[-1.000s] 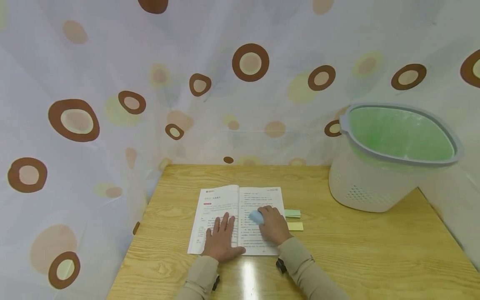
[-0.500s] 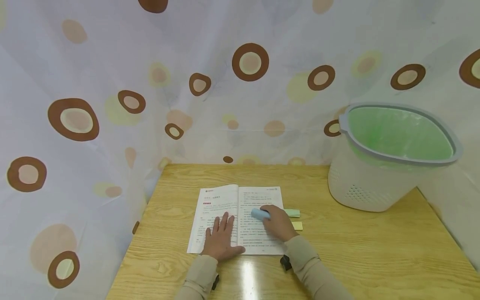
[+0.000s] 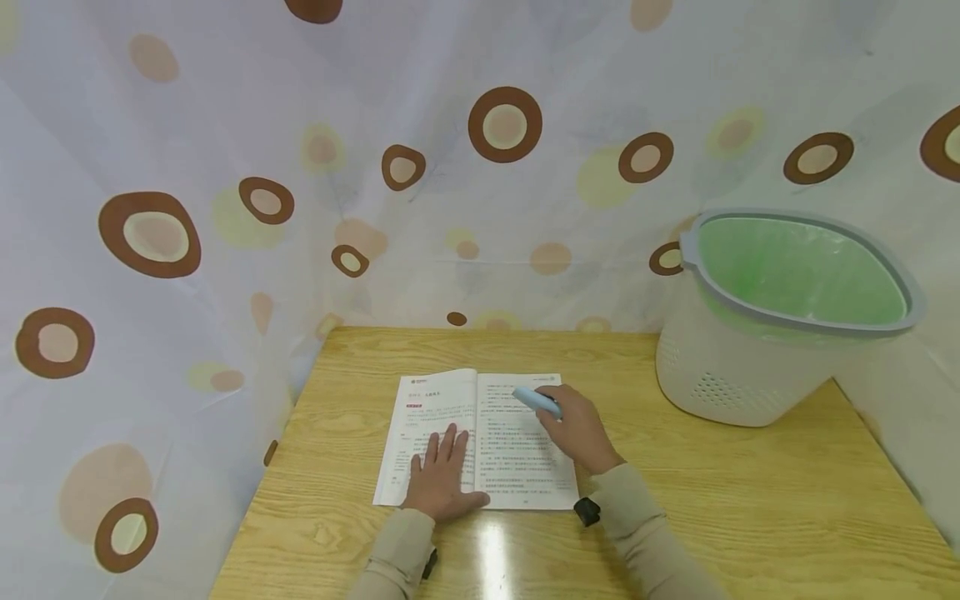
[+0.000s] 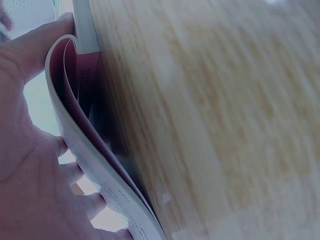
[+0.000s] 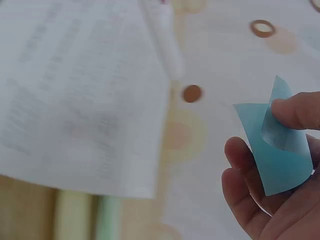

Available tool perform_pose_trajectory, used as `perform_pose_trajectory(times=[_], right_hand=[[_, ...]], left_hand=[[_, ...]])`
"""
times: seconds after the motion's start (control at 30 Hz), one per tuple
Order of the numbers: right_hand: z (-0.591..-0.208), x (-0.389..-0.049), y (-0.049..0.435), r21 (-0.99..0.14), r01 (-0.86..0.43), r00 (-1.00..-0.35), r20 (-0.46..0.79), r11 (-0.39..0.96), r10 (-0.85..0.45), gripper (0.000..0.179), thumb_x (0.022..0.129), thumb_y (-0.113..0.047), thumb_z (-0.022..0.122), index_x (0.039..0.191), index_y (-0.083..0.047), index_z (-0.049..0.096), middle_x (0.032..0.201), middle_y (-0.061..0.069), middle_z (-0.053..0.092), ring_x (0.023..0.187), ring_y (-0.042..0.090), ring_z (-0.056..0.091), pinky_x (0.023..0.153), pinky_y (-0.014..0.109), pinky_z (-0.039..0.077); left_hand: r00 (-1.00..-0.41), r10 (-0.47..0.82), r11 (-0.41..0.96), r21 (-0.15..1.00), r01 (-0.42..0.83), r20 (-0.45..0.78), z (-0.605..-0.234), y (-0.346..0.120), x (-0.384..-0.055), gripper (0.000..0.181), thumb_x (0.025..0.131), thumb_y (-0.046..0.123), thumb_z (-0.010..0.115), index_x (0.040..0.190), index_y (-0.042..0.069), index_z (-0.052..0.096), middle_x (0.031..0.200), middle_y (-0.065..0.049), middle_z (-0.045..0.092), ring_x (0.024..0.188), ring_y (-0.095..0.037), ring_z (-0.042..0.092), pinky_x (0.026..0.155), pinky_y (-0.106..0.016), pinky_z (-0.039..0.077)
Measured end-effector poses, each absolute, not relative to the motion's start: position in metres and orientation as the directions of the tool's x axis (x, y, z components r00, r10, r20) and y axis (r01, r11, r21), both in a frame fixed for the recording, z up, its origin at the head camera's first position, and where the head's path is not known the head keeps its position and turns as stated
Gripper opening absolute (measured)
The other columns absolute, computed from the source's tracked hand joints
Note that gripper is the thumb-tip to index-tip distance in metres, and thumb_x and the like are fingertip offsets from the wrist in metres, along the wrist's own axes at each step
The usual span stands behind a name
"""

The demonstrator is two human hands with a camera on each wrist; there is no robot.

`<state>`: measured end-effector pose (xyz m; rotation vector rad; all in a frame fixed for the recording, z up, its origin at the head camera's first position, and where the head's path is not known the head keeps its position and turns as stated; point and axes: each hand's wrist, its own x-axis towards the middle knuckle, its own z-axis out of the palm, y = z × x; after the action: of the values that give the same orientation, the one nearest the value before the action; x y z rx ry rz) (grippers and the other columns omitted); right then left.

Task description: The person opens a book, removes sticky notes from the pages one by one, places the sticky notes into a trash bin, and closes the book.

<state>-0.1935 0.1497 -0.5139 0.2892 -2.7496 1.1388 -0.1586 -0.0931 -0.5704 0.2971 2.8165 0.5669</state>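
Note:
An open book (image 3: 517, 471) with printed pages lies on the table. My left hand (image 3: 441, 477) rests spread on its left page, fingers pointing up the page. In the left wrist view, the book's lower edge (image 4: 107, 172) bows up beside the palm. My right hand (image 3: 583, 433) is at the right page's outer edge, pinching a light blue sticky note (image 3: 536, 401) between thumb and fingers. The right wrist view shows the blue note curled, one corner folded back under the thumb. Yellow (image 5: 73, 215) and green (image 5: 108, 217) paper tabs stick out from the page edge there.
A pale laundry basket (image 3: 738, 375) with a grey rim and green inside stands at the back right of the wooden table (image 3: 712, 500). Behind the table hangs a white curtain (image 3: 435, 92) printed with brown rings and pale dots.
My right hand has moved up and to the right with the blue sticky note, from mid-page to the page's outer edge. In the head view it now hides the tabs. The left hand stays put.

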Motion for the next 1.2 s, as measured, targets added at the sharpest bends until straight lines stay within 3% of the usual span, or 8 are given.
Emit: perform_pose_trajectory(times=[0.27,0.53,0.57,0.7,0.83,0.93,1.03,1.2], right_hand=[[-0.442,-0.183,0.175,-0.631,-0.389,-0.896,0.428,0.671,-0.117,0.036,0.092,-0.009,0.068,0.127,-0.002,0.063,0.118,0.019,0.068,0.099,0.033,0.065,0.081,0.049,0.054],[-0.394,-0.171,0.209,-0.542,-0.501,-0.746,0.665,0.675,-0.019,0.035,0.086,0.003,0.071,0.121,0.0,0.067,0.112,0.021,0.069,0.097,0.033,0.061,0.083,0.039,0.046],[-0.389,-0.169,0.213,-0.533,-0.511,-0.716,0.698,0.674,0.009,0.035,0.085,0.004,0.07,0.119,0.0,0.068,0.11,0.022,0.069,0.097,0.031,0.061,0.084,0.035,0.045],[-0.366,-0.165,0.233,-0.545,-0.507,-0.605,0.777,0.668,0.175,0.031,0.083,0.006,0.069,0.113,0.002,0.071,0.106,0.025,0.07,0.099,0.003,0.058,0.087,0.016,0.039],[-0.348,-0.165,0.256,-0.599,-0.435,-0.517,0.778,0.673,0.357,0.029,0.084,0.0,0.066,0.112,-0.001,0.074,0.103,-0.01,0.07,0.1,-0.013,0.049,0.085,0.012,0.034],[-0.337,-0.167,0.275,-0.619,-0.366,-0.476,0.766,0.695,0.432,0.03,0.084,-0.006,0.065,0.112,-0.006,0.076,0.1,-0.037,0.051,0.097,-0.015,0.047,0.085,0.014,0.031],[-0.327,-0.168,0.29,-0.629,-0.309,-0.481,0.75,0.713,0.453,0.032,0.084,-0.008,0.063,0.113,-0.008,0.075,0.097,-0.038,0.048,0.094,-0.017,0.042,0.085,0.017,0.029],[-0.317,-0.168,0.304,-0.629,-0.245,-0.551,0.716,0.738,0.428,0.034,0.085,-0.007,0.064,0.118,-0.005,0.072,0.097,-0.036,0.045,0.092,-0.02,0.037,0.087,0.025,0.029]], left_hand=[[-0.946,0.25,0.905,0.397,0.152,-0.208,-0.568,-0.093,-0.159,0.107,0.076,0.057,0.075,0.159,0.014,0.022,0.169,-0.009,0.015,0.155,-0.04,0.015,0.12,-0.068,0.02],[-0.941,0.252,0.904,0.402,0.146,-0.224,-0.568,-0.093,-0.157,0.107,0.076,0.059,0.074,0.159,0.014,0.023,0.168,-0.01,0.015,0.154,-0.041,0.014,0.12,-0.069,0.019],[-0.942,0.251,0.904,0.403,0.145,-0.223,-0.568,-0.092,-0.157,0.107,0.076,0.059,0.074,0.158,0.014,0.023,0.168,-0.01,0.015,0.154,-0.041,0.014,0.12,-0.069,0.018],[-0.944,0.245,0.907,0.397,0.142,-0.221,-0.567,-0.092,-0.158,0.107,0.076,0.059,0.074,0.158,0.015,0.023,0.168,-0.009,0.015,0.155,-0.04,0.014,0.12,-0.069,0.018],[-0.945,0.244,0.907,0.396,0.143,-0.217,-0.567,-0.091,-0.158,0.107,0.075,0.059,0.075,0.158,0.014,0.024,0.168,-0.01,0.016,0.154,-0.04,0.015,0.12,-0.069,0.019],[-0.945,0.244,0.906,0.397,0.144,-0.216,-0.566,-0.091,-0.157,0.107,0.075,0.059,0.075,0.158,0.014,0.024,0.168,-0.01,0.016,0.154,-0.04,0.015,0.12,-0.069,0.019],[-0.946,0.245,0.906,0.398,0.145,-0.213,-0.566,-0.092,-0.156,0.107,0.075,0.059,0.075,0.158,0.014,0.024,0.168,-0.01,0.016,0.154,-0.041,0.015,0.12,-0.069,0.019],[-0.945,0.25,0.906,0.394,0.152,-0.209,-0.567,-0.092,-0.157,0.107,0.075,0.059,0.075,0.158,0.014,0.024,0.168,-0.01,0.016,0.154,-0.041,0.015,0.119,-0.069,0.02]])
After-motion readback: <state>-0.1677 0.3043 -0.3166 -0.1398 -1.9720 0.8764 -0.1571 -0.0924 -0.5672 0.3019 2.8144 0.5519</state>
